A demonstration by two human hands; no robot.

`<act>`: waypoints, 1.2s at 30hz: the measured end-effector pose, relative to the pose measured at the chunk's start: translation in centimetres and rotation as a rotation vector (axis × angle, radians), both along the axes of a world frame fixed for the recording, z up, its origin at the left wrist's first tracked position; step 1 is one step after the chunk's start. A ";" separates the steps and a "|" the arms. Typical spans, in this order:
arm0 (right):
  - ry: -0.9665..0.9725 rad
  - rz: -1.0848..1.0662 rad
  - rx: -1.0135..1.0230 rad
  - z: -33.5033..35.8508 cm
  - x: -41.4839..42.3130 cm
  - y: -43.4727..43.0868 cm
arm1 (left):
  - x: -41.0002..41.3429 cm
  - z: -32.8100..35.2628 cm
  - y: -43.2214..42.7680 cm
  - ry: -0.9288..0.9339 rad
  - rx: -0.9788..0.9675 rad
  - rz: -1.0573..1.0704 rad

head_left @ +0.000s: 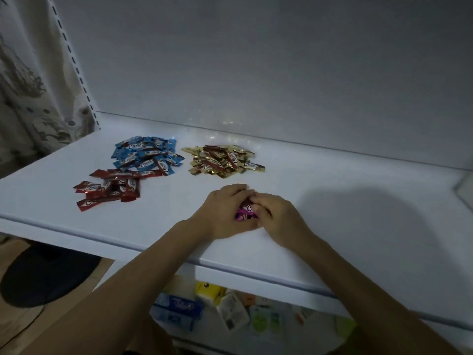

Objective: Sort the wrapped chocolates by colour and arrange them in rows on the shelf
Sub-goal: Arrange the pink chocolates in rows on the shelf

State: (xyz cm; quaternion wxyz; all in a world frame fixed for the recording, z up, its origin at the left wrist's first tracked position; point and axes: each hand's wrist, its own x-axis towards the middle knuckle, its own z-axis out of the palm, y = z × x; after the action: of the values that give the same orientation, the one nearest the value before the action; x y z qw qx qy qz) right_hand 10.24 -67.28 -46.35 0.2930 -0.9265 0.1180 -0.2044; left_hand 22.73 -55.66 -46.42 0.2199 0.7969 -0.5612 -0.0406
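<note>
You have three piles on one shelf (332, 201): one blue pile (147, 156), one gold pile (222, 161), one red pile (112, 188). The pieces overlap, so no count per pile. One pink-wrapped bunch (245, 213) is gripped by two hands: left hand (225, 211), right hand (279, 216).

blue chocolates (148, 156) | gold chocolates (222, 161) | red chocolates (112, 188) | purple chocolates (245, 213) | white shelf (332, 201) | patterned curtain (33, 80)
</note>
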 end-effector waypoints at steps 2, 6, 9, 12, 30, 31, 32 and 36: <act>-0.034 -0.111 -0.003 0.2 -0.7 -0.6 | -0.5 0.0 -0.8 0.011 -0.038 0.006; -0.028 -0.282 0.016 0.3 -0.9 -1.1 | -1.0 0.0 -2.0 0.101 -0.135 -0.015; -0.077 -0.320 0.123 0.6 -0.7 -1.0 | -1.1 -0.1 -2.7 0.086 -0.114 0.001; -0.149 -0.330 0.247 0.5 -0.8 -0.8 | -0.8 -0.3 -3.4 0.091 -0.106 0.005; -0.398 -0.475 0.624 1.7 -2.3 -3.7 | -4.9 1.0 -9.7 0.347 -0.394 0.084; -0.384 -0.467 0.611 1.8 -2.6 -4.2 | -5.2 0.8 -10.2 0.391 -0.410 0.089; -0.379 -0.469 0.598 1.8 -2.9 -4.7 | -5.3 0.7 -10.6 0.418 -0.420 0.091; -0.470 -0.551 0.629 0.7 -4.6 -5.7 | -5.0 0.5 -11.0 0.503 -0.443 0.124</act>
State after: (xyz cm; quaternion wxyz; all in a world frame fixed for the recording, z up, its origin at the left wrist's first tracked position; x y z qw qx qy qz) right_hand 5.67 -72.97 -45.63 0.5127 -0.6559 0.3459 -0.4329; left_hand 17.69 -66.70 -45.94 0.5213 0.7273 -0.4351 -0.0997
